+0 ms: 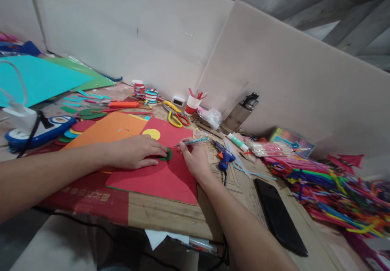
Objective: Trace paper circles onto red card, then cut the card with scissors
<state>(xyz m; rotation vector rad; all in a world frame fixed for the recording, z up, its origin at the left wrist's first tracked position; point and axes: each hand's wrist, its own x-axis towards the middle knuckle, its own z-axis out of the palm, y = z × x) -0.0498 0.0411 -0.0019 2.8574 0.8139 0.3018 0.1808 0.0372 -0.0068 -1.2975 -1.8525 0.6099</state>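
Note:
My left hand (138,152) lies flat on a red sheet of paper (146,183), its fingers stretched out. The fingertips press on a small green paper circle (167,155). In my right hand (195,159) is a slim light-blue pen (198,140), gripped between thumb and fingers with its tip pointing left, just above the green circle. A yellow circle (151,134) rests on the red sheet beyond my left hand. Beneath the red sheet, at its left, an orange sheet (106,129) sticks out.
Scissors (175,120), a paper cup (191,104) with red sticks and an orange cutter (123,104) stand or lie behind. To the right are a blue glue gun (225,159), a glue stick (237,142), a black phone (280,216) and many pipe cleaners (332,185).

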